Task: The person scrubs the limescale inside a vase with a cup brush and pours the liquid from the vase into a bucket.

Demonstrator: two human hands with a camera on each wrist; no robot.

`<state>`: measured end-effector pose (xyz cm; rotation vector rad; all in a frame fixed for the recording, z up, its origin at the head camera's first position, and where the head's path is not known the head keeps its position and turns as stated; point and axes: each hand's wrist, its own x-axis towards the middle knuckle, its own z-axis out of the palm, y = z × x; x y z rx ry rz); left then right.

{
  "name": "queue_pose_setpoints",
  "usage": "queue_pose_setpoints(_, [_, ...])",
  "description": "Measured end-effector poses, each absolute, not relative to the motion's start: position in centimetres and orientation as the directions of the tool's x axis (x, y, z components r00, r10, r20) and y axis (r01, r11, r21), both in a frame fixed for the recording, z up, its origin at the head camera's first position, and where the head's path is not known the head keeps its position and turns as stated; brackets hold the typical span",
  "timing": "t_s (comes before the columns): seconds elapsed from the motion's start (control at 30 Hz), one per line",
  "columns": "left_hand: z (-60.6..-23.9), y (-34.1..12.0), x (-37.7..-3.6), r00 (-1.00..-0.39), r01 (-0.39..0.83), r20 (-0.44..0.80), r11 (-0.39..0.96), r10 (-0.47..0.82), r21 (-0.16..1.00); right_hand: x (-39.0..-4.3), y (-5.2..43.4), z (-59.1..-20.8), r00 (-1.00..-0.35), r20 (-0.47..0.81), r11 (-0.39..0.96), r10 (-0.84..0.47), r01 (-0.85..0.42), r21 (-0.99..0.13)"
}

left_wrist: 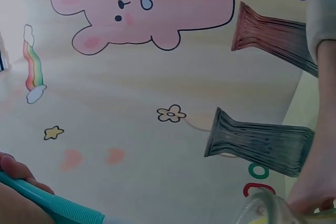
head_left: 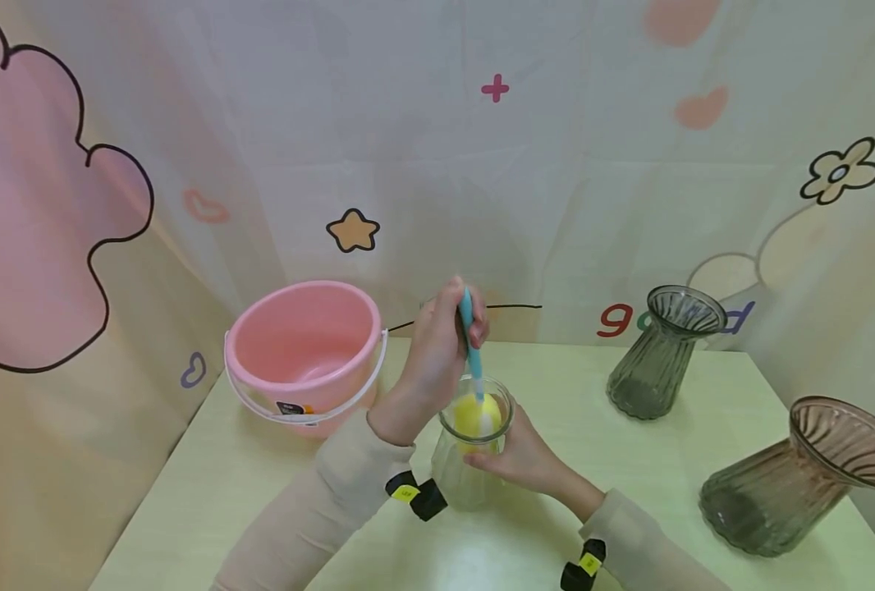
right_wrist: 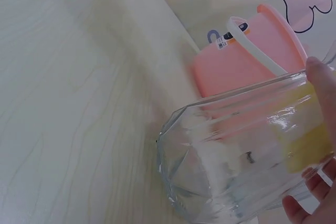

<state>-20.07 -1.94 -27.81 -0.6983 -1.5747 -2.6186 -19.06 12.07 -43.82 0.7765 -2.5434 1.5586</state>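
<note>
My left hand (head_left: 433, 345) grips the blue handle (head_left: 468, 316) of a sponge bottle brush from above. The brush's yellow sponge head (head_left: 473, 419) sits inside the upper part of a clear glass vase (head_left: 455, 476). My right hand (head_left: 529, 455) holds that vase around its upper part, from the right side. In the right wrist view, the yellow sponge (right_wrist: 302, 135) shows through the glass, and the faceted base (right_wrist: 173, 166) of the vase is seen close up. The teal handle (left_wrist: 58, 205) crosses the lower left of the left wrist view.
A pink bucket (head_left: 260, 357) with a white handle stands to the left. On the right are a grey-green glass vase (head_left: 652, 373) at the back and a brownish-pink one (head_left: 785, 492) nearer. A printed curtain (head_left: 423, 189) hangs behind the pale wooden table (head_left: 186, 509).
</note>
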Motion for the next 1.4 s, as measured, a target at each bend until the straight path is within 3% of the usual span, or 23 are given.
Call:
queue_pose_setpoints(0.17, [-29.2, -1.8, -20.5, -0.915, 0.224, 0.359, -0.509, 0.184, 0.831, -20.1, 12.5, -46.0, -0.879, 0.314, 0.397, -0.359, -0.448, -0.801])
queue_pose_setpoints(0.4, [-32.5, -0.8, -21.0, -0.945, 0.141, 0.260, -0.469, 0.198, 0.872, -18.7, 11.9, -43.6, -0.887, 0.301, 0.416, -0.350, -0.436, -0.798])
queue_pose_setpoints(0.6, [-34.6, -0.3, -21.2, -0.950, 0.113, 0.223, -0.423, 0.219, 0.899, -19.9, 12.3, -46.5, -0.869, 0.347, 0.399, -0.351, -0.475, -0.784])
queue_pose_setpoints(0.77, [-34.9, -0.4, -21.3, -0.944, 0.149, 0.250, -0.395, 0.217, 0.907, -19.8, 12.9, -46.2, -0.859, 0.226, 0.334, -0.460, -0.404, -0.852])
queue_pose_setpoints(0.97, [-35.0, -0.5, -21.3, -0.946, 0.144, 0.242, -0.387, 0.218, 0.911, -19.9, 14.2, -45.3, -0.828, 0.053, 0.359, -0.558, -0.298, -0.885])
queue_pose_setpoints(1.2, [-34.0, -0.6, -21.0, -0.961, 0.130, 0.220, -0.428, 0.170, 0.895, -20.2, 14.1, -45.2, -0.830, 0.056, 0.367, -0.555, -0.305, -0.879])
queue_pose_setpoints(1.4, [-31.8, -0.9, -20.7, -0.942, 0.173, 0.284, -0.471, 0.176, 0.865, -20.2, 13.8, -45.7, -0.834, 0.107, 0.310, -0.541, -0.317, -0.896])
